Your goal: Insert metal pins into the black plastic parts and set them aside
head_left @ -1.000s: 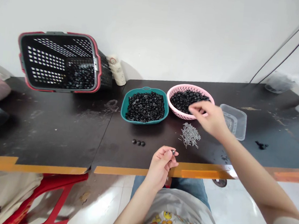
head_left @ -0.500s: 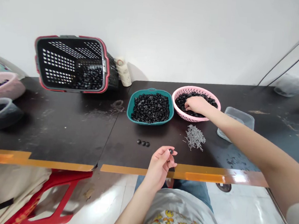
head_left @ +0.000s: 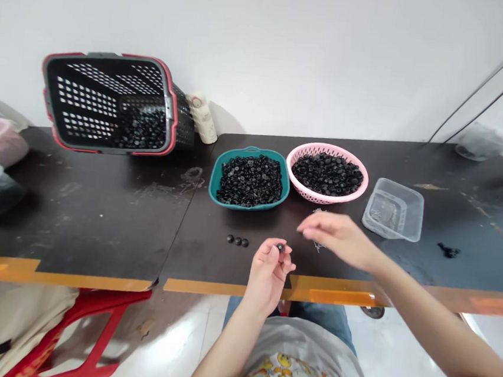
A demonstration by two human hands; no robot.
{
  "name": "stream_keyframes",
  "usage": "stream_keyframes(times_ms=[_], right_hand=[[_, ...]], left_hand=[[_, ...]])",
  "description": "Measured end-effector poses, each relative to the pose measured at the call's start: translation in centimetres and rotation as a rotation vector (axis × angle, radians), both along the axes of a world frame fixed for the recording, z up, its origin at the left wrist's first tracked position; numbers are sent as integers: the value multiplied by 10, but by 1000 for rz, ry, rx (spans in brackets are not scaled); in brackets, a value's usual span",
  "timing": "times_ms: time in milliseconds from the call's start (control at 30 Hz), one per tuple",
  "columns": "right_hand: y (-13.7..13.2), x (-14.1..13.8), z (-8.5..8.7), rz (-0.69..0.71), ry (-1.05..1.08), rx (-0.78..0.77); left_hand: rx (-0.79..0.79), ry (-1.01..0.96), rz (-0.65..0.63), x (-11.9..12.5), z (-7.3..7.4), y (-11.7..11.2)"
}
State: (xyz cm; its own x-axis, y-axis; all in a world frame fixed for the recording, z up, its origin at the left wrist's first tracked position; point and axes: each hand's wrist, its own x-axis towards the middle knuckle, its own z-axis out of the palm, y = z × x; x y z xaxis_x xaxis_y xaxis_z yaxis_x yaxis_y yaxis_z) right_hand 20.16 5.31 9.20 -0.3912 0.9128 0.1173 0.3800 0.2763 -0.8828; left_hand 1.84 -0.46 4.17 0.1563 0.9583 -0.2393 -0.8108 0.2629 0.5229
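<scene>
My left hand point(head_left: 267, 273) pinches a small round black part point(head_left: 280, 247) with a pale dot at its centre, just above the table's front edge. Thumb and fingers pressed together, my right hand point(head_left: 336, 235) hovers to the right of it; a dark speck shows at the fingertips, too small and blurred to name. Beneath that hand lies a pile of thin grey metal pins point(head_left: 318, 246), mostly covered. A short row of 3 black round parts point(head_left: 238, 241) rests on the table left of my left hand.
Behind my hands stand a teal basket point(head_left: 211, 184) and a pink basket point(head_left: 364, 184), both full of small black parts. A clear plastic box point(head_left: 414, 219) is to the right. On the left, a large dark basket point(head_left: 173, 110) lies on its side beside a pale bottle point(head_left: 205, 122).
My right hand has come out of the pink basket toward my left hand, over the pins. My left hand keeps its pinch on the black part. The view has shifted slightly.
</scene>
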Motion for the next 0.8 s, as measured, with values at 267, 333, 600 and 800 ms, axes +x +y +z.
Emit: stream_keyframes(times_ms=[267,333,600,800], right_hand=[[-65,-50,-42,-453,584,-15],[-72,-59,-48,-499,574,63],[-86,-57,-39,-482,772,-79],[-87,-43,-31,-369,759,58]], left_hand=[[65,-81,-4,13,4,-4],[69,-62,14,12,5,-5],[214,145,62,1,17,-12],[369,484,167,-1,35,-20]])
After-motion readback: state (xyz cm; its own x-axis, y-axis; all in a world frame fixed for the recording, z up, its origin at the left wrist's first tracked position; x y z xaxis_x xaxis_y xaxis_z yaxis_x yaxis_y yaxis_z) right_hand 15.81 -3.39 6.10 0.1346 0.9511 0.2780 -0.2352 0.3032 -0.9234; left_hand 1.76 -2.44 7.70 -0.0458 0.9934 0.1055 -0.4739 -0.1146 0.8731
